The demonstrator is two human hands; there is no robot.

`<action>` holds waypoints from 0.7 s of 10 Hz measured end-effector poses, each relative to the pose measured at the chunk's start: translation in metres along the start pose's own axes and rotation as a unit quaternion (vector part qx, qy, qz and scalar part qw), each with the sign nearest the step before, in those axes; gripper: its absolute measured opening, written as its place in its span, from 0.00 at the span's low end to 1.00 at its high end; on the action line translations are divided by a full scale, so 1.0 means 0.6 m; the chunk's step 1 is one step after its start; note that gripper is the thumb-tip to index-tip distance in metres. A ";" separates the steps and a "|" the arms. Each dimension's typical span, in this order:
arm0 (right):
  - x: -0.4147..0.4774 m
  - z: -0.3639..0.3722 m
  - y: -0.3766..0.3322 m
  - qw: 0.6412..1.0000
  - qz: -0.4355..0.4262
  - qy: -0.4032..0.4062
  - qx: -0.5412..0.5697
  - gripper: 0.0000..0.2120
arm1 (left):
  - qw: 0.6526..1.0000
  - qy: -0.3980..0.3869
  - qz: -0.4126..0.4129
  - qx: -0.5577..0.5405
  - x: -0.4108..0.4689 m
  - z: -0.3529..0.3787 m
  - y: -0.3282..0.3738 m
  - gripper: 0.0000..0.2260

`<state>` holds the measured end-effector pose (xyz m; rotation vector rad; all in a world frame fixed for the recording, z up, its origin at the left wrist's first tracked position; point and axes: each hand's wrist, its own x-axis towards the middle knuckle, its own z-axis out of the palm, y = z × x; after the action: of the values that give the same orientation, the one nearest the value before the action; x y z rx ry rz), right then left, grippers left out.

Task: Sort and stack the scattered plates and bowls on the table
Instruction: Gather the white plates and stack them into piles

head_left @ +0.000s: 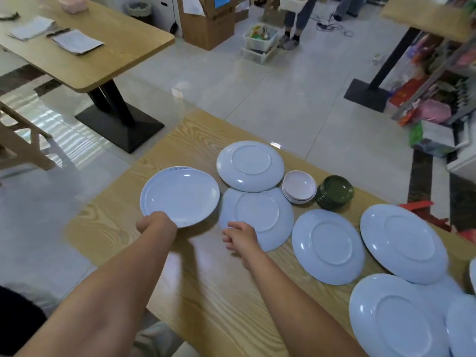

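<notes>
My left hand (154, 222) grips the near rim of a pale blue plate (180, 195), right side up, held over another plate whose far edge peeks out behind it. My right hand (240, 238) hovers with loosely curled fingers, holding nothing, at the near left edge of an upside-down blue plate (257, 215). Several more upside-down blue plates lie around: one behind (249, 166), one to the right (328, 246), one further right (404, 240), one at the near right (394, 318). A stack of white bowls (298, 186) and a stack of dark green bowls (334, 191) stand together.
The wooden table (206, 292) ends at its left and far edges. Red objects (422, 207) lie at the table's right edge. Another table (90, 47) with papers stands far left. A person's legs, boxes and bins are across the tiled floor.
</notes>
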<state>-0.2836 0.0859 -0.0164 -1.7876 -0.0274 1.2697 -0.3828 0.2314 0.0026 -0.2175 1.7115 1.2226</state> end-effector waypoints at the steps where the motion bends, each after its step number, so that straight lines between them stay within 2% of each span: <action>1: 0.011 -0.039 0.007 0.999 -0.006 0.050 0.011 0.17 | 0.965 -0.081 0.065 0.241 -0.001 -0.021 -0.004 0.22; 2: 0.016 -0.087 0.016 0.994 -0.016 0.101 -0.022 0.17 | 0.894 -0.077 0.138 0.419 -0.011 -0.021 -0.024 0.24; 3: 0.009 -0.143 0.041 0.955 -0.044 0.209 -0.207 0.17 | 0.855 -0.009 0.196 0.481 -0.033 -0.025 -0.060 0.23; 4: -0.010 -0.204 0.083 0.860 -0.077 0.320 -0.390 0.19 | 0.833 -0.012 0.230 0.503 -0.057 -0.045 -0.107 0.21; 5: -0.023 -0.248 0.130 0.828 -0.069 0.271 -0.487 0.32 | 0.803 -0.081 0.263 0.529 -0.074 -0.073 -0.153 0.19; 6: -0.038 -0.263 0.150 0.817 -0.067 0.223 -0.527 0.36 | 0.764 -0.128 0.294 0.559 -0.096 -0.101 -0.188 0.18; 7: -0.063 -0.258 0.159 0.833 -0.068 0.199 -0.512 0.36 | 0.693 -0.183 0.332 0.613 -0.110 -0.136 -0.214 0.21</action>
<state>-0.2274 -0.0891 -0.0445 -2.8677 -0.7042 0.7565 -0.3189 0.0809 -0.0248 1.4603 1.9028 0.2490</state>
